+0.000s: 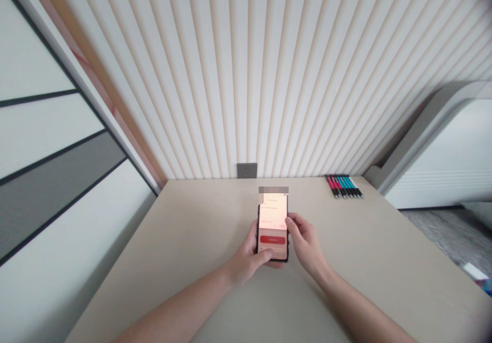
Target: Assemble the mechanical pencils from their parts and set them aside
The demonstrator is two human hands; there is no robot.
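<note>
A phone [272, 230] with a lit screen is held upright over the middle of the beige table; a red button shows on its lower half, and its top edge is blurred out. My left hand [248, 256] is wrapped round the lower left side, thumb over the bottom of the screen and fingers partly hidden behind. At the right edge, my right hand [305, 238] grips the phone, its thumb on the edge of the screen and its other fingers curled behind.
Several red, teal and white pens [344, 186] lie in a row at the table's [184, 230] back right. A dark socket [247, 170] is on the ribbed wall behind. A white bed-like frame [442, 153] stands to the right.
</note>
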